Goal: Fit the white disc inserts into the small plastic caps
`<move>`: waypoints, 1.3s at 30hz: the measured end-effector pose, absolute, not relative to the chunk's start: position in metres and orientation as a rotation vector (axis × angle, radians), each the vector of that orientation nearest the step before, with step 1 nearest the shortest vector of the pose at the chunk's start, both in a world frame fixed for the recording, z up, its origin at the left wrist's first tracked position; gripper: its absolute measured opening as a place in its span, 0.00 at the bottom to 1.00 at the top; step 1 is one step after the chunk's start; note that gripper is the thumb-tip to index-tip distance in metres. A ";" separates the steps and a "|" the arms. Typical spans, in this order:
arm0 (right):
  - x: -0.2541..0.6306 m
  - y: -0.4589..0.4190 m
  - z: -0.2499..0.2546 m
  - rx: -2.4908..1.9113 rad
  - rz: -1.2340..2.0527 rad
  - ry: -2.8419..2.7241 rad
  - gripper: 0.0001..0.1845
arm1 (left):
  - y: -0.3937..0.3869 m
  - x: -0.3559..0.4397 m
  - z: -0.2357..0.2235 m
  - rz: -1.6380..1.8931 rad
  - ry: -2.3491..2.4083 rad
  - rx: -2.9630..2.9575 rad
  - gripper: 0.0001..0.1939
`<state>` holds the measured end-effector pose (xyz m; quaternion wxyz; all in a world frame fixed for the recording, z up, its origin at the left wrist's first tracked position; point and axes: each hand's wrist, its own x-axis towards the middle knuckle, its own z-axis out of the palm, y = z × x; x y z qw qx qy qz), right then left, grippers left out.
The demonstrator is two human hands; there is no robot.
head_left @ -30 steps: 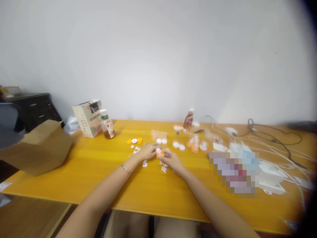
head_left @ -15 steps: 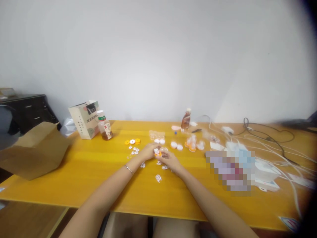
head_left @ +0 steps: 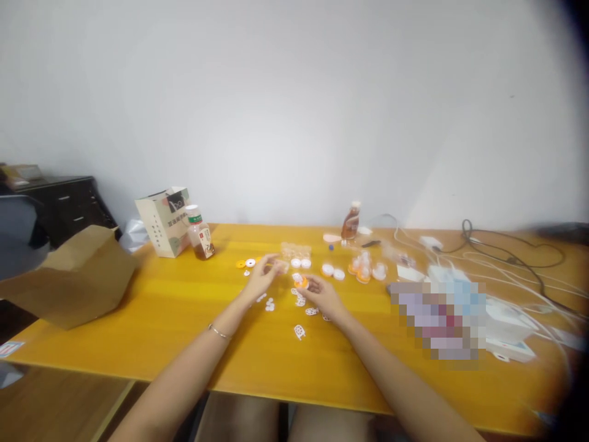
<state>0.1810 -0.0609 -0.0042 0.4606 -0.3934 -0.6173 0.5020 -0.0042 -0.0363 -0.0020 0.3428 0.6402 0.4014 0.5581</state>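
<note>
Near the middle of the table, my right hand [head_left: 323, 296] is closed on a small round orange base [head_left: 302, 283] with a white cut-out piece [head_left: 297, 277] standing on it. To its left, my left hand [head_left: 262, 279] pinches a small clear plastic cover [head_left: 283, 266], blurred and partly hidden by the fingers. The two hands are apart. White wheel-patterned pieces [head_left: 300, 332] lie below and beside my right hand. Small white parts [head_left: 269, 304] sit just under my left hand, and white discs [head_left: 300, 263] lie behind the hands.
Yellow and white rings [head_left: 241, 264] lie at left of centre. Several assembled clear-and-orange pieces [head_left: 363, 268] stand to the right. A drink bottle [head_left: 200, 234], a paper bag [head_left: 161, 224], brown paper [head_left: 73, 276], another bottle [head_left: 351, 222] and cables [head_left: 501, 261] surround the area.
My left hand has moved left, away from the orange base, and now pinches a clear cover. My right hand still holds the base. The whole view has shifted slightly.
</note>
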 end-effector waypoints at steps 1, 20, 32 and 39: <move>0.181 -0.061 -0.004 -0.967 1.219 -1.514 0.22 | -0.039 -0.004 -0.002 1.474 1.037 1.653 0.17; 0.177 -0.065 -0.002 -0.904 1.137 -1.658 0.20 | -0.062 0.014 0.002 1.302 1.071 1.957 0.13; 0.183 -0.070 -0.005 -0.897 0.668 -2.004 0.16 | -0.064 0.016 0.003 1.321 1.111 1.908 0.14; 0.182 -0.076 0.004 -0.904 0.917 -1.914 0.16 | -0.066 0.013 0.007 1.289 0.998 1.945 0.13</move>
